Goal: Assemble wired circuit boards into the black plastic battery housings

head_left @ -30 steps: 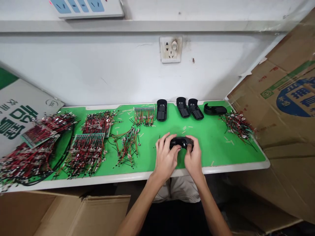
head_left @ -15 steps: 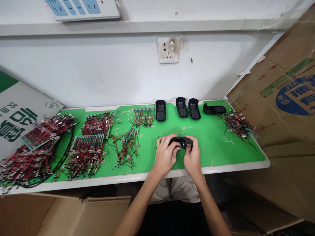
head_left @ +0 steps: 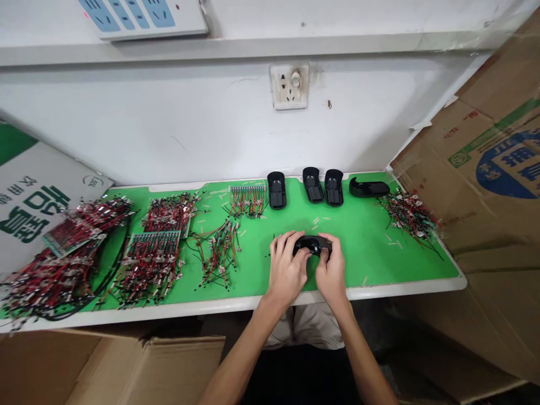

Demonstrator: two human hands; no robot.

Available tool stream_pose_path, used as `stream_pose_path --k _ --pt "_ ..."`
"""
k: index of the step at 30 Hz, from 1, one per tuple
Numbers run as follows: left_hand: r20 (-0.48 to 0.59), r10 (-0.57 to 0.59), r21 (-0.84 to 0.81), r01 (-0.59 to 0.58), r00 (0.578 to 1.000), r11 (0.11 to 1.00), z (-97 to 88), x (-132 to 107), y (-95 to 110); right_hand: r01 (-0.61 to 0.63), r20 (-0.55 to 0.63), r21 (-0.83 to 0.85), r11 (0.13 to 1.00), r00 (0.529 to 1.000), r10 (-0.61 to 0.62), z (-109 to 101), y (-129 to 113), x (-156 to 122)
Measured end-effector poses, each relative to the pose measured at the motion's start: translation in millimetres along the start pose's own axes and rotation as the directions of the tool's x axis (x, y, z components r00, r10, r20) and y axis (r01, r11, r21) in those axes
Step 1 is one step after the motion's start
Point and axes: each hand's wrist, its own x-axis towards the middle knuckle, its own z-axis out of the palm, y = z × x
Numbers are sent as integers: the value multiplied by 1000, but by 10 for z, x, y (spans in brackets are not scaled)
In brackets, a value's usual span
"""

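Note:
Both my hands grip one black plastic housing [head_left: 312,244] just above the green mat [head_left: 358,236]. My left hand [head_left: 287,267] curls round its left end, fingers closed on it. My right hand [head_left: 331,270] pinches its right end. Three more black housings [head_left: 277,189] [head_left: 313,184] [head_left: 333,187] stand in a row at the mat's far edge, and another black shell [head_left: 368,188] lies on its side to their right.
Heaps of red and black wire leads [head_left: 147,259] cover the mat's left half; a smaller heap [head_left: 407,211] lies at the right. A wall socket [head_left: 290,84] is above. Cardboard boxes stand at right [head_left: 493,169] and below left [head_left: 109,365].
My hands stay on the housing with only small finger shifts; the view itself has drifted slightly.

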Motion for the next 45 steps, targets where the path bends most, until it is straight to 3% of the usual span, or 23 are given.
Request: stream_pose_path --k 6,10,14,19,30,39,45 --pt "70 4 -61 0 998 998 -29 72 -73 10 3 -5 1000 1000 -10 -4 3 1" --pt "7 -21 -107 21 1000 994 13 53 -85 12 -4 -2 1000 1000 -12 -4 11 3" --pt "-40 6 -51 -8 999 999 54 5 -49 6 5 8 1000 1000 -6 -4 22 10" --pt "-114 -34 -2 34 993 999 86 -42 28 -19 7 32 999 1000 19 -4 36 14" --pt "-159 -69 20 73 985 997 95 -65 80 2 -10 50 999 1000 -2 4 54 16" --pt "49 -8 26 6 999 1000 -19 61 -48 8 19 45 999 1000 -9 -6 18 18" --pt "250 107 -48 -99 962 994 -128 223 -146 15 16 54 998 1000 -15 -19 17 20"
